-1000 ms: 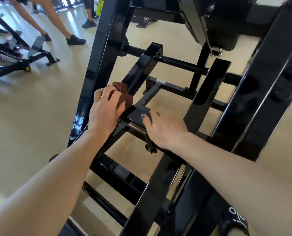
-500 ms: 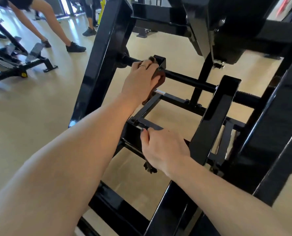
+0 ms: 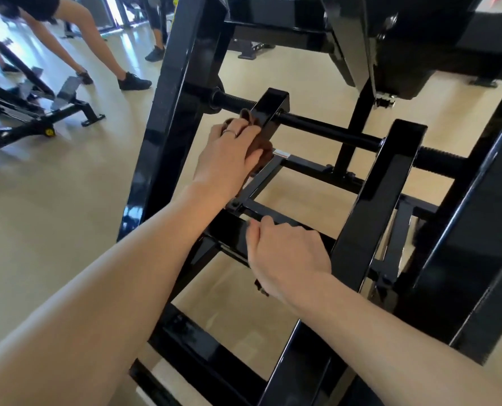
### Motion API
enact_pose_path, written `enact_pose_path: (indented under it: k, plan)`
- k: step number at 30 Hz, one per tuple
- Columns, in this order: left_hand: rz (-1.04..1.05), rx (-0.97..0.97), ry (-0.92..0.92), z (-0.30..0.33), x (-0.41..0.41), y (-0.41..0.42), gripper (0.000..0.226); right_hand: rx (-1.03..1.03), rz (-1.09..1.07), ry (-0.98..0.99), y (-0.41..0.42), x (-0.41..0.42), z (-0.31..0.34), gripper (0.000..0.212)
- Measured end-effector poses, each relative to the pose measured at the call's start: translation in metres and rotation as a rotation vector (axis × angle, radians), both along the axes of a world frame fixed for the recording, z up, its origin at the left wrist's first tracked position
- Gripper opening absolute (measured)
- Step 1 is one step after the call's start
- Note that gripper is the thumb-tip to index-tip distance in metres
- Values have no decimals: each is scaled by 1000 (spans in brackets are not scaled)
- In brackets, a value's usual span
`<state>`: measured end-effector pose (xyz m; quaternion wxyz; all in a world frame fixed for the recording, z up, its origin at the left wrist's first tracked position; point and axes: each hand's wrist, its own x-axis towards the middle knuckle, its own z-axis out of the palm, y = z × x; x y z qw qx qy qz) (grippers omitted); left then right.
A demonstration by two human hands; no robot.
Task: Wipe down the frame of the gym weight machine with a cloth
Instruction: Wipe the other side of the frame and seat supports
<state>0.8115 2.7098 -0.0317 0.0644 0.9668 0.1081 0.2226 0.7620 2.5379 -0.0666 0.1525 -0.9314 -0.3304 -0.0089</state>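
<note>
While the glossy black square-tube steel frame of the weight machine [image 3: 378, 197] fills most of the view, its upper and right-hand members are cut off by the picture edge, and its full extent cannot be judged. One short black box-section arm [image 3: 268, 118] is recorded as the member in hand; its long axis is seen to run from near the chest up and away towards a round black crossbar [image 3: 326, 130], which it meets at its far end.

The left hand [image 3: 229, 155] is laid against the left face of that arm, fingers curled round a crumpled brown cloth [image 3: 263, 149] that is pinched between palm and metal; a ring is worn on one finger. Most of the cloth is hidden under the hand. The remaining length of the arm lies below and nearer than the fingers, so a stroke along it is judged likeliest.

The right hand [image 3: 285, 256], nearer the body, is closed over a lower black crossbar [image 3: 276, 219]; its fingertips are hidden.
</note>
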Motion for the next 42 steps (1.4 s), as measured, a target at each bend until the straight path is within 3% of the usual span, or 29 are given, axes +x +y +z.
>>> enact_pose_path:
  k: [4, 12, 19, 24, 32, 35, 39, 42]
  plan:
    - [-45, 45, -3, 16, 59, 5, 42, -57, -16, 27, -2, 2, 2, 52]
    - [-40, 77, -2, 31, 126, 0, 36, -116, 52, -45, -3, 7, -2, 63]
    - [-30, -39, -45, 2, 28, 1, 35, -81, 15, -35, -2, 9, 1, 46]
    - [75, -171, -116, -41, -95, 6, 32, -89, 22, -34, -2, 10, -2, 59]
    - [237, -149, -58, -93, -254, 2, 36, -38, -27, -59, -2, 4, -10, 60]
    - [255, -171, -68, -86, -249, 1, 36, -27, -12, -109, -2, 3, -12, 56]
    - [175, -172, -112, -66, -184, -15, 29, -38, -12, -112, 0, 5, -14, 52]
    - [111, -284, -153, -55, -142, -14, 28, -61, 43, -89, 0, 10, -17, 51]
